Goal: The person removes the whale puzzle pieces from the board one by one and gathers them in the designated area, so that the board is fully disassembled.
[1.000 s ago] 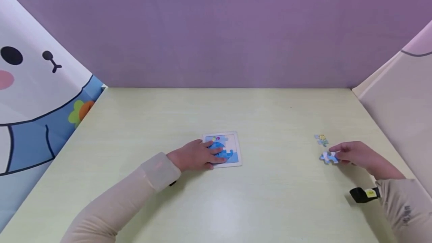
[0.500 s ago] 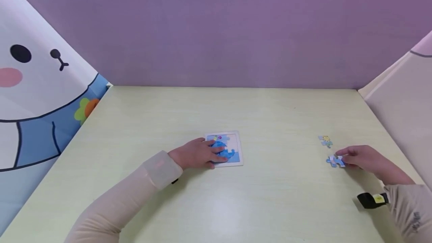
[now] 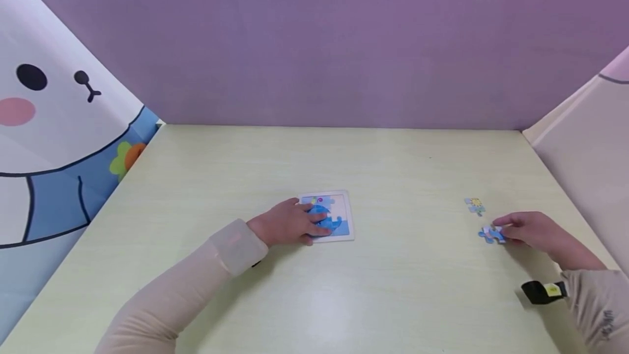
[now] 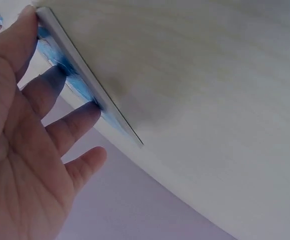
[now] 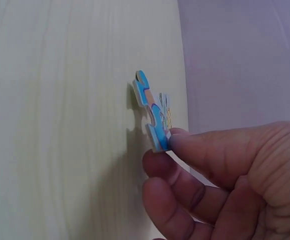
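My left hand rests with spread fingers on a small framed jigsaw puzzle showing a blue whale. In the left wrist view, the thumb lies at one corner of its raised pale rim, and the fingers touch the picture. Part of the whale is covered by the hand; a pale, unfilled area shows at the right. To the right, my right hand pinches a blue jigsaw piece between thumb and forefinger, tilted just above the table. Beyond it lies another jigsaw piece with a yellow sun.
The pale wooden table meets a purple wall at its far edge. A panel with a cartoon animal stands along the left side, and a pale panel along the right. A black strap end hangs at my right wrist.
The head view has shifted slightly. My right hand has drawn the pinched jigsaw piece slightly right and nearer, a little farther from the sun piece. My left hand stays on the framed puzzle.
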### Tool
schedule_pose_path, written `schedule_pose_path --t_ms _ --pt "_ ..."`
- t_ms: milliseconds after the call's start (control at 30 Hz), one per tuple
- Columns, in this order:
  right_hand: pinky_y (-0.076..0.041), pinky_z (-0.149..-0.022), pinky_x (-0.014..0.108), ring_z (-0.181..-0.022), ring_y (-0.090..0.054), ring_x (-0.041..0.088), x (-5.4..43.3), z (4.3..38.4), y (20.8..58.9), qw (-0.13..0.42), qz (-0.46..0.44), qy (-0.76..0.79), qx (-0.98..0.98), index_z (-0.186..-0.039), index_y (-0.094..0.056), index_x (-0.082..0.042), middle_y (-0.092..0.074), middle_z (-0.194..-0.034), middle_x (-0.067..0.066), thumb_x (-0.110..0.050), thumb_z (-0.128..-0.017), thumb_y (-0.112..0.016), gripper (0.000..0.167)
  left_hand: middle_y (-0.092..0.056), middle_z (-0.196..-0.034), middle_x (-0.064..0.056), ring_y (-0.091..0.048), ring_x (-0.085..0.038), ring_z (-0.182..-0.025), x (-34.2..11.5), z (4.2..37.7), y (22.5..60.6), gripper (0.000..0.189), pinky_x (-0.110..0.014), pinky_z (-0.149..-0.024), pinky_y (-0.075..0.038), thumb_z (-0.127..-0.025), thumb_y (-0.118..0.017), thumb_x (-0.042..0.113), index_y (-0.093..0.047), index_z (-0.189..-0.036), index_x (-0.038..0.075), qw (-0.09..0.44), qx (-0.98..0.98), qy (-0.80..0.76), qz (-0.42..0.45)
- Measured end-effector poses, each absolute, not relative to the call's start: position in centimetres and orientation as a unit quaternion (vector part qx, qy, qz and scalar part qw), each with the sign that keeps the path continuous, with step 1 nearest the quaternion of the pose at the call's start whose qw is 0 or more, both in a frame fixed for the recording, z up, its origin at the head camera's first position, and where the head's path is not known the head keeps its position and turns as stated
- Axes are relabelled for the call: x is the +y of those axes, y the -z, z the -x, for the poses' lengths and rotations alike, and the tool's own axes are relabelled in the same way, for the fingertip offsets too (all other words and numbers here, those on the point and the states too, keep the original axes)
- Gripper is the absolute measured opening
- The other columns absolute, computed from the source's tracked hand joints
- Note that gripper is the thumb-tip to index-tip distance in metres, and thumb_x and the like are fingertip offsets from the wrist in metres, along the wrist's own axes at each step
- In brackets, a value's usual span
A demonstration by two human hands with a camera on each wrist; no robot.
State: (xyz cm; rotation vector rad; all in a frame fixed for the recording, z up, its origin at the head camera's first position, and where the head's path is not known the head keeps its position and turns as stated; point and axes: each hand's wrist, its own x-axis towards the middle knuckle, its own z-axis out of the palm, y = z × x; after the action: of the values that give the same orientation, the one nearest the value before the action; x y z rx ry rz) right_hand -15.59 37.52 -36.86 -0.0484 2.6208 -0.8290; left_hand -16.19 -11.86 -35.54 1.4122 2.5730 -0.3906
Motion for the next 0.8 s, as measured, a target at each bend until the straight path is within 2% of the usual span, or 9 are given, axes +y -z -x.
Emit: schedule_pose_path --t_ms 333,800 --pt "-0.045 -0.065 0.028 -0.072 -0.058 0.011 37.35 15.69 36.71 0.199 0.019 0.296 0.934 -0.121 -0.052 0.017 -0.066 -0.087 0.005 -0.009 -0.092 -0.056 0.038 -0.048 -0.143 0.0 -0.05 -0.031 -0.126 -11.74 16.3 35.74 0.044 -0.047 -0.095 -0.044 -0.094 -0.059 0.039 -0.054 -0.137 0.034 0.083 0.863 0.144 -0.477" --pt "-0.041 -0.062 0.03 -0.068 -0.054 0.013 36.73 15.52 36.67 0.18 0.028 0.272 0.945 -0.121 -0.052 0.016 -0.061 -0.074 0.0 -0.013 -0.093 -0.057 0.04 -0.046 -0.145 0.0 -0.048 -0.032 -0.128 -11.84 16.15 35.5 0.045 -0.048 -0.095 -0.043 -0.095 -0.058 0.038 -0.052 -0.139 0.032 0.103 0.868 0.13 -0.469"
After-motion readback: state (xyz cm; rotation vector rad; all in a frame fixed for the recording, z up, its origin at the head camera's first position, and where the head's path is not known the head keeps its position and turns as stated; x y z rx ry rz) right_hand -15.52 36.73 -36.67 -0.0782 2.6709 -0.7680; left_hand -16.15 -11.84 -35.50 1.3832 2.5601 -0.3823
